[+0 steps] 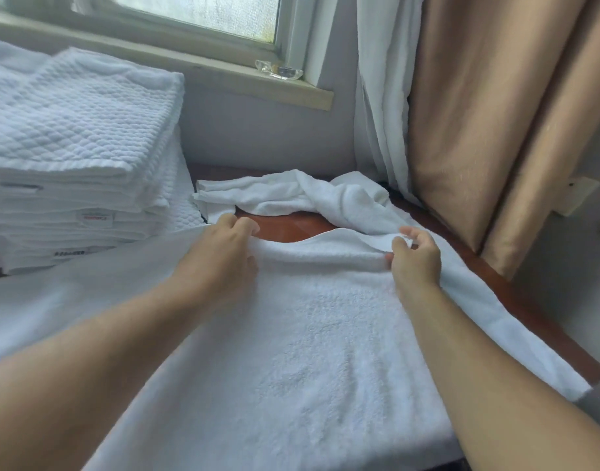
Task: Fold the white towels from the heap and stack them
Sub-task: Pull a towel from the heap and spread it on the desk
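A large white towel (312, 334) lies spread across the brown table (285, 229) in front of me. My left hand (220, 256) grips its far edge on the left, fingers curled over the cloth. My right hand (415, 254) pinches the same far edge on the right between thumb and fingers. Behind that edge lies a crumpled white towel (302, 195) against the wall. A tall stack of folded white towels (77, 158) stands at the left.
The wall and a window sill (223, 76) with a small clear object (279, 70) are straight ahead. A white curtain (383, 96) and a tan curtain (495, 113) hang at the right, close to the table's right edge (516, 300).
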`<action>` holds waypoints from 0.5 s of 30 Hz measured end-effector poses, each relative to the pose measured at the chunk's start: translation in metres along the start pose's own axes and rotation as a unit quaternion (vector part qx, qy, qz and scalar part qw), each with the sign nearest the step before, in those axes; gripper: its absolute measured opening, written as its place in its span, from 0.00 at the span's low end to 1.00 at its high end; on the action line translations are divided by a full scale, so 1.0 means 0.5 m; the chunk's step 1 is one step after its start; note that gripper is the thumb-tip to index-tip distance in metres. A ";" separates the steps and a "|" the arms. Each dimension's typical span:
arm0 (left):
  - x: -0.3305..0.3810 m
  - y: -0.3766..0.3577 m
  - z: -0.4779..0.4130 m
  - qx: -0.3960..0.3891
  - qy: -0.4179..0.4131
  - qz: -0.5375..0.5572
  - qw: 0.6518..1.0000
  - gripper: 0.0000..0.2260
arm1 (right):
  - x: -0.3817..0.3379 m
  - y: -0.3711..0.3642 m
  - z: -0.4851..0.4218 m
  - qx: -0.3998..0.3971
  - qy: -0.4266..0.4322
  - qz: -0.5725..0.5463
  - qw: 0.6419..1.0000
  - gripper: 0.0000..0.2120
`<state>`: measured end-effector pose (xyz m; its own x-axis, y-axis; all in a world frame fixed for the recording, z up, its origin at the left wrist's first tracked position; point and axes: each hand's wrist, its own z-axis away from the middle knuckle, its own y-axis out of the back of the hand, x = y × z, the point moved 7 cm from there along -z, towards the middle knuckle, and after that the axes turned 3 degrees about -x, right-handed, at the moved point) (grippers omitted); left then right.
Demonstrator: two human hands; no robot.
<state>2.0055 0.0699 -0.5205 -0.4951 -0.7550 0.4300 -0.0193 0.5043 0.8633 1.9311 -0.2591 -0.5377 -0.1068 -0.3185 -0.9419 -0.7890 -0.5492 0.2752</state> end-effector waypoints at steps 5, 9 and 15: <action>0.044 0.066 -0.025 0.037 0.015 -0.014 0.999 0.20 | -0.063 0.015 -0.081 -0.043 -0.076 -0.135 0.987 0.17; 0.096 0.130 0.007 0.148 -0.028 -0.090 0.985 0.13 | -0.098 0.064 -0.085 -0.037 -0.069 -0.211 0.974 0.16; 0.180 0.085 0.129 0.180 -0.153 -0.141 0.961 0.04 | -0.045 0.143 -0.065 0.002 -0.093 -0.195 0.976 0.19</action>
<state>1.9040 0.0503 -0.4623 -0.6578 -0.7517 0.0467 -0.4624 0.4521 0.7628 1.8969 -0.3163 -0.4907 0.0938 0.0605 -0.9938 -0.7940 -0.5977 -0.1113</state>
